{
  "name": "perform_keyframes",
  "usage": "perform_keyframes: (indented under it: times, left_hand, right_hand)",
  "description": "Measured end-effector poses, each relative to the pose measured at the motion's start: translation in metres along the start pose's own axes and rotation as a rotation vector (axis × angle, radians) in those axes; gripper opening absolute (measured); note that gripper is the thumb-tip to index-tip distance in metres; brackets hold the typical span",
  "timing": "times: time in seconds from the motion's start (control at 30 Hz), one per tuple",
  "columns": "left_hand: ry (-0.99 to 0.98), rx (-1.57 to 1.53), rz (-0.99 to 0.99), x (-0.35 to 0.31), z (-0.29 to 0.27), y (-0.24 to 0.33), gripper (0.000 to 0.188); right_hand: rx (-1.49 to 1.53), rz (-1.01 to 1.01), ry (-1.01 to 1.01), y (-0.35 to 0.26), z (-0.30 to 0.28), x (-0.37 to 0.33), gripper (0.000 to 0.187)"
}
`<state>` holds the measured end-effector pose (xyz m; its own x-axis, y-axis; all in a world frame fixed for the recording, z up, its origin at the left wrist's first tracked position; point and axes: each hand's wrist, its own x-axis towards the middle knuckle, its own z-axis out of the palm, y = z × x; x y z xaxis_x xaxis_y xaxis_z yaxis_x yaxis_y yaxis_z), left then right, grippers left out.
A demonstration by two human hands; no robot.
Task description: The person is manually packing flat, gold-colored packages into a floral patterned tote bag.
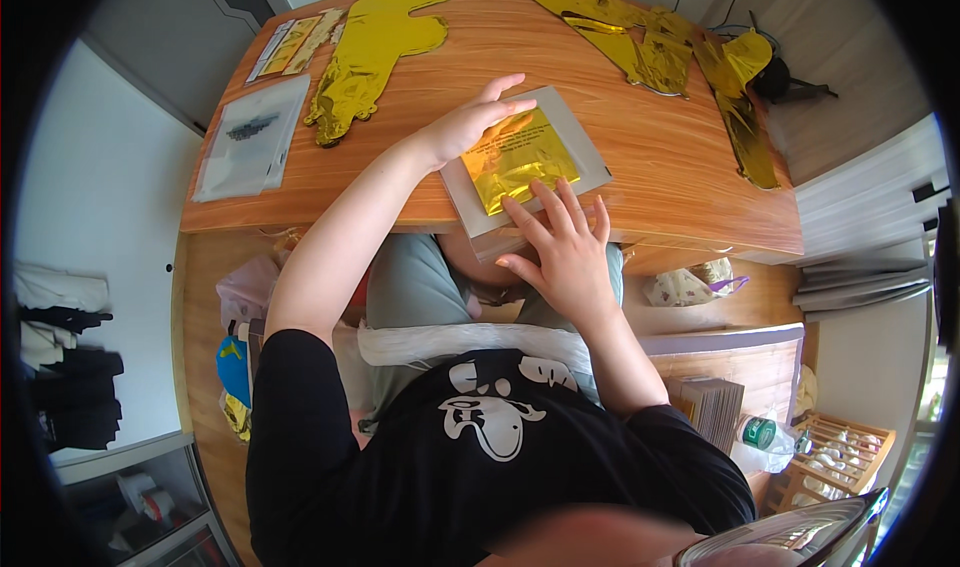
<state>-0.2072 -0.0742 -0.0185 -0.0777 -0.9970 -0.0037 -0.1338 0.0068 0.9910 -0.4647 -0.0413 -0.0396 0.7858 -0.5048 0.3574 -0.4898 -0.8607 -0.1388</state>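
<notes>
A folded gold foil packet (522, 157) with small dark print lies on a flat grey rectangular sheet (587, 147). The sheet looks layered at its near edge, which reaches past the table's front edge. My left hand (462, 135) is at the far left side of the packet, its visible fingers stretched out over the foil and sheet; the rest of its fingers are hidden. Spread fingers of my right hand (562, 247) press on the packet's near edge from the right, with the thumb apart over the sheet's near end. Neither hand shows anything gripped.
Flat gold foil balloons (375, 52) lie at the table's far left, with more crumpled gold foil balloons (650, 47) at the far right. Clear plastic bags (225, 162) and printed packets (290, 49) are on the left. A stack of cards (712, 407) stands beside me at lower right.
</notes>
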Motion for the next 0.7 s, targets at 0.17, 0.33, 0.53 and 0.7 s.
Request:
perform_keyframes:
  times: [0.17,0.33,0.53,0.7]
  left_hand:
    - [-0.009,-0.006,-0.004,-0.002,0.002,0.004,0.067]
    - [-0.020,0.052,0.011,0.000,0.003,0.000,0.064]
    - [0.039,0.302,0.180,0.006,0.016,-0.024,0.046]
    - [0.103,1.134,0.304,0.004,0.030,-0.033,0.053]
  right_hand:
    - [-0.013,0.000,0.000,0.002,-0.001,0.003,0.066]
    - [-0.010,-0.006,-0.010,0.002,-0.001,0.003,0.068]
    - [-0.007,0.000,-0.014,0.001,0.000,0.002,0.069]
    - [0.012,0.000,-0.004,0.005,0.003,0.000,0.067]
